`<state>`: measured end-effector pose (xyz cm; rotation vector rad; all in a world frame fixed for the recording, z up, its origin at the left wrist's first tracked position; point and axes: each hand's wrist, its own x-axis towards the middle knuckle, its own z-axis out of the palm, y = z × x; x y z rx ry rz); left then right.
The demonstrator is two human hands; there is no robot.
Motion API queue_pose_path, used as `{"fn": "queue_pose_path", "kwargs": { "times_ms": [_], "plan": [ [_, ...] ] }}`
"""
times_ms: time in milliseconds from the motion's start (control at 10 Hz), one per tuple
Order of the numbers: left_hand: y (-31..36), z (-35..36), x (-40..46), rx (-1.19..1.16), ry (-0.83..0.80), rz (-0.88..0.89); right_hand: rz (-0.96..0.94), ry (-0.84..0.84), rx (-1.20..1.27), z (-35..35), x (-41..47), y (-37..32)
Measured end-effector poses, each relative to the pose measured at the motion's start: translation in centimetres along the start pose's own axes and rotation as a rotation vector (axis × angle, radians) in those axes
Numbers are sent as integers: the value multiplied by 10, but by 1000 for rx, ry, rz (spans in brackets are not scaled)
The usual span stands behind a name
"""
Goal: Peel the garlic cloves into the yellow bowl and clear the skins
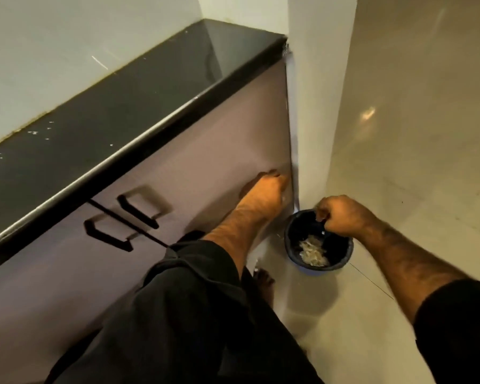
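Bin: a dark round bin [341,256] stood on the pale floor [413,162] beside the cabinet [205,151]
Contents: pale garlic skins [313,250] lay inside
Right hand [341,214]: fingers curled over the bin's rim, gripping it
Left hand [266,189]: fist-like against the cabinet; grip unclear

A glossy black stone table [117,112] runs along the left wall above pale cabinet doors [205,151] with black rectangular handles [137,210]; cream floor tiles [416,151] spread right.

- A bin [318,242] stands on the floor [399,162] under the right hand [341,216], skins [312,252] inside it.
- The left hand [263,189] lies left of the bin, against the cabinet [205,162].
- Door handles [122,223] sit left of the left hand, below the counter [122,106].
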<state>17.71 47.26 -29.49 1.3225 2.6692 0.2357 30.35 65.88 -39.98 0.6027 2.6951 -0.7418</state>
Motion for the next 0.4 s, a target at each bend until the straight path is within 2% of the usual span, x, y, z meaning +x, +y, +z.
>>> {"fn": "queue_pose_path", "kwargs": {
  "times_ms": [200, 300, 400],
  "plan": [
    [-25, 44, 21, -14, -300, -269, 109, 36, 30, 33, 23, -1],
    [-42, 68, 11, 49, -519, -198, 154, -392, -203, 48, 31, -5],
    [-48, 60, 1, -1, -478, -176, 126, -395, -161, 47, 33, -14]
  ]
}}
